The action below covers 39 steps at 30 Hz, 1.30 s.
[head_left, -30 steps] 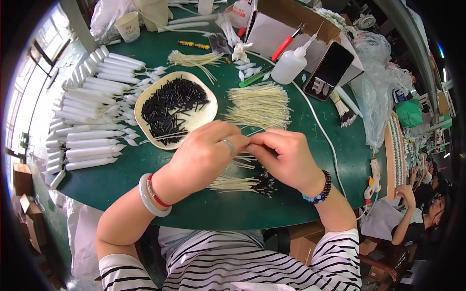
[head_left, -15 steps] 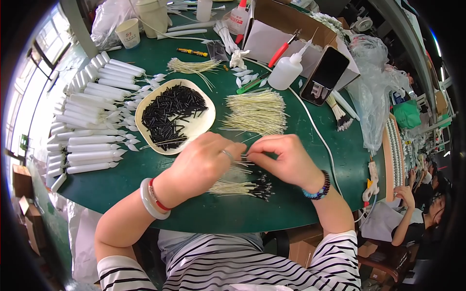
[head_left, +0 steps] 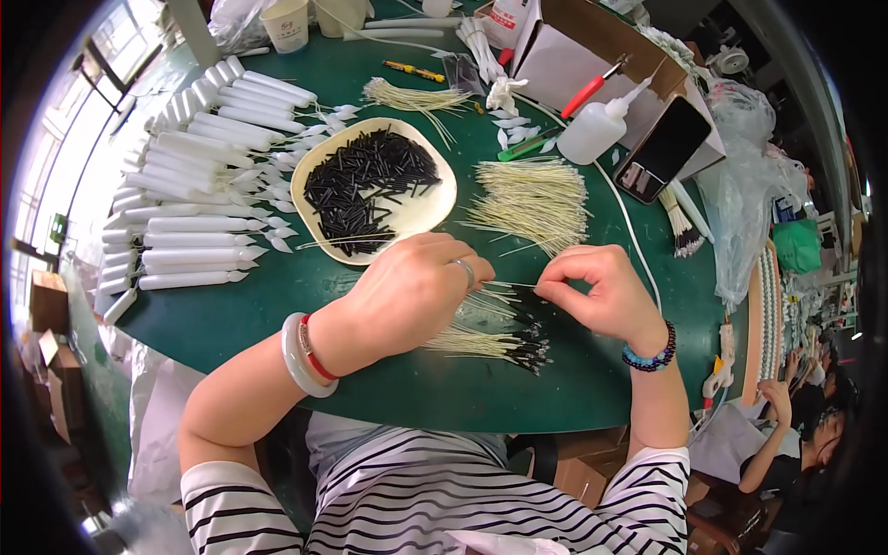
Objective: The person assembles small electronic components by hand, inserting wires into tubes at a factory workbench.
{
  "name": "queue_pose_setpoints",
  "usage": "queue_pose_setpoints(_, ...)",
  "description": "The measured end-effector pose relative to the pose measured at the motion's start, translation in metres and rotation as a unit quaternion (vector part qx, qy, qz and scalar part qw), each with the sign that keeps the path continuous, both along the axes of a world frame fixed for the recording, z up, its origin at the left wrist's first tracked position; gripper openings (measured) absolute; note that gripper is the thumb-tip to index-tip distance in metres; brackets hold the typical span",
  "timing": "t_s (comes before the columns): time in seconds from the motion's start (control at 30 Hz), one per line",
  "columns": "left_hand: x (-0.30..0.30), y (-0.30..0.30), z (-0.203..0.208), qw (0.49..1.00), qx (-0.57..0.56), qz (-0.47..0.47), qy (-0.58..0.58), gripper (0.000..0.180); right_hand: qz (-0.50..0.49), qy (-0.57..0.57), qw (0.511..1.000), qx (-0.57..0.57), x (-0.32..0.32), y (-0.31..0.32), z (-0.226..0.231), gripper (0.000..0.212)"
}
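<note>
A thin pale wire (head_left: pixel 511 284) stretches between my two hands above the table. My left hand (head_left: pixel 412 287) is closed on its left part, with the fingertips mostly turned from view. At the other end, my right hand (head_left: pixel 597 289) pinches the wire between thumb and forefinger; whether a small piece sits in that pinch cannot be made out. Beneath the hands lie pale wires with black sleeved ends (head_left: pixel 490 345). Just beyond my left hand stands a cream tray (head_left: pixel 413 215) holding short black tubes (head_left: pixel 356 180). A pile of plain pale wires (head_left: pixel 532 202) lies beyond my right hand.
White candle-shaped lights (head_left: pixel 199 227) are stacked at the left. Toward the back right are a white squeeze bottle (head_left: pixel 592 134), a phone (head_left: pixel 664 148), red-handled pliers (head_left: pixel 585 96) and a cardboard box (head_left: pixel 578 55). A white cable (head_left: pixel 632 222) crosses the table. Another person (head_left: pixel 782 435) sits at far right.
My hands have drawn apart, the right one moving rightward, so more of the wire shows between them. The whole view has shifted, with the table's contents appearing farther right.
</note>
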<state>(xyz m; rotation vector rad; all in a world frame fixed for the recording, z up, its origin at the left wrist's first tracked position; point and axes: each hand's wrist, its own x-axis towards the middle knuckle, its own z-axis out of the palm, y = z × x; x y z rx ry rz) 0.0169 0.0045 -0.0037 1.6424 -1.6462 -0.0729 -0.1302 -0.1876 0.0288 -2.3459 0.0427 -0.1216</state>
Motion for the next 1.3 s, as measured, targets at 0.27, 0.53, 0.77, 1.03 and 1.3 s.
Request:
queue_pose_setpoints(0.27, 0.055, 0.029, 0.039, 0.959, 0.198, 0.176, -0.101, 0.008, 0.011, -0.04, 0.997, -0.065, 0.008, 0.01, -0.021, 0.008)
queue_pose_setpoints(0.53, 0.055, 0.027, 0.031, 0.963, 0.207, 0.138, -0.104, 0.009, -0.055, -0.072, 0.996, -0.02, 0.008, 0.007, -0.018, 0.007)
queue_pose_setpoints(0.77, 0.056, 0.025, 0.036, 0.978, 0.118, 0.162, -0.06, 0.008, -0.074, -0.098, 0.992, -0.008, 0.005, 0.007, -0.015, 0.009)
queue_pose_setpoints(1.03, -0.003, -0.005, 0.047, 0.923, 0.122, 0.024, 0.363, 0.011, -0.061, -0.181, 0.945, 0.266, 0.011, 0.036, -0.024, 0.022)
queue_pose_setpoints(1.3, 0.002, -0.009, 0.045, 0.916, 0.164, 0.026, 0.366, 0.022, 0.01, -0.246, 0.893, 0.376, 0.017, 0.035, -0.032, 0.014)
